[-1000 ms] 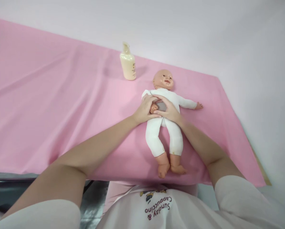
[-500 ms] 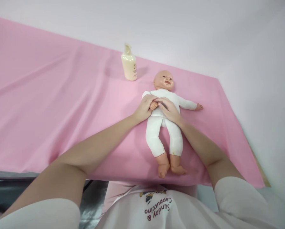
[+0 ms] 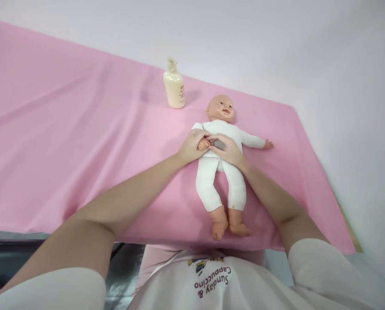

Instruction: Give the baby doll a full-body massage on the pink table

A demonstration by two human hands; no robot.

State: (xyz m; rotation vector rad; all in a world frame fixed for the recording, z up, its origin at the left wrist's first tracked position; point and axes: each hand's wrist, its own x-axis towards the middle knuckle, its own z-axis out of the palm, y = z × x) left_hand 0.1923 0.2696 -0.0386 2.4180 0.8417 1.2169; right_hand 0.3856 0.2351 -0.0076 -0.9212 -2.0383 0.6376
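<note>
A baby doll (image 3: pixel 220 165) in a white top and trousers lies on its back, head away from me and bare feet toward me. My left hand (image 3: pixel 192 146) is closed around the doll's hand (image 3: pixel 203 144), whose small fist shows in my palm. From the other side, my right hand (image 3: pixel 230 148) curls over the doll's belly, its fingertips at the same small hand and wrist. The doll's other arm (image 3: pixel 253 140) stretches out to the right, untouched. Some of my fingertips are hidden behind the doll's hand.
A pink cloth (image 3: pixel 92 129) with soft folds covers the table. Toward the back stands a cream pump bottle (image 3: pixel 174 89), left of the doll's head. A pale wall (image 3: pixel 260 43) borders the table at the back and right.
My right hand's fingers have curled more and shifted slightly, with the thumb now at the doll's small hand. My left hand stays around it. The doll and bottle keep their places.
</note>
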